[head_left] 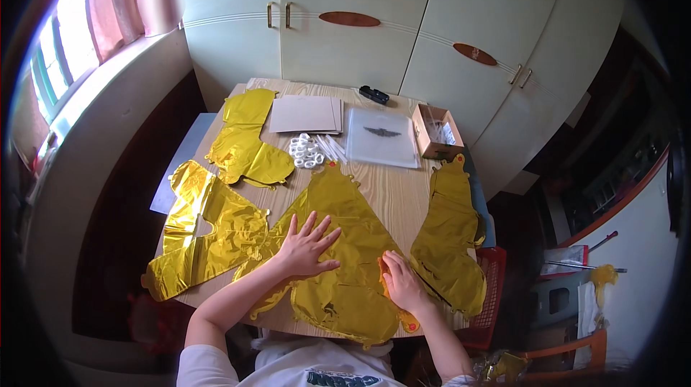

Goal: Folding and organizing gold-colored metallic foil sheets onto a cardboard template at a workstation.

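A large gold foil balloon [345, 225], flat and uninflated, lies across the middle of the wooden table, down to its near edge. My left hand [309, 245] rests on it with fingers spread, pressing the foil flat. At the balloon's right side, my right hand [404, 283] is closed over a crumpled orange piece [383, 272]; most of that piece is hidden under the fingers, and whether it is cloth or foil I cannot tell. Flat gold foil shapes lie around: one at the left [209, 229], one at the far left [245, 142] and one at the right [450, 243].
Behind the foil are grey cardboard sheets [306, 114], white rings [307, 151], white sticks [331, 148], a clear plastic pack [382, 135], a black object [373, 94] and an open box [437, 131]. A red basket [489, 293] stands beside the table's right edge.
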### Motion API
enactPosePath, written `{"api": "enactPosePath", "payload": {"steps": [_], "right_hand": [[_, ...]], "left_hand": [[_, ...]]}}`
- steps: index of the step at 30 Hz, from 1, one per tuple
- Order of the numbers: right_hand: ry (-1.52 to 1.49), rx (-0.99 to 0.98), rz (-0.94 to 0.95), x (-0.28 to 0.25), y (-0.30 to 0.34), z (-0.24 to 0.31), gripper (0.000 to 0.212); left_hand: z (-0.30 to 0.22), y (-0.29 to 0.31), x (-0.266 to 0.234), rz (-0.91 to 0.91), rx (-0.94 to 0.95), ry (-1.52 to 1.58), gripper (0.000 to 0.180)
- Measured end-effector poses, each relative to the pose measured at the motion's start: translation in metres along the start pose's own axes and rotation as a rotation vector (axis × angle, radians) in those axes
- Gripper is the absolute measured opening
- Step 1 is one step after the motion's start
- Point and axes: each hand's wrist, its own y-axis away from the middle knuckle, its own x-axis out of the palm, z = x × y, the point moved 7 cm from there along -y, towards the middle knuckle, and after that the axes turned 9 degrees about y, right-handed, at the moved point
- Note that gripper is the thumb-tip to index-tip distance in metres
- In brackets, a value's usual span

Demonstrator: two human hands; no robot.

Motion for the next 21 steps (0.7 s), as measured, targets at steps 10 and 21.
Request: {"api": "enactPosePath", "payload": {"steps": [10, 21], "right_hand": [[0.118, -0.146, 0.057, -0.010, -0.007, 0.044, 0.055], [0.088, -0.158, 0.121, 0.008, -0.009, 0.043, 0.049]], "left_hand": [[-0.002, 0.006, -0.003, -0.042, 0.029, 0.012, 0.084], [-0.002, 0.006, -0.010, -0.028, 0.003, 0.056, 0.082]]}}
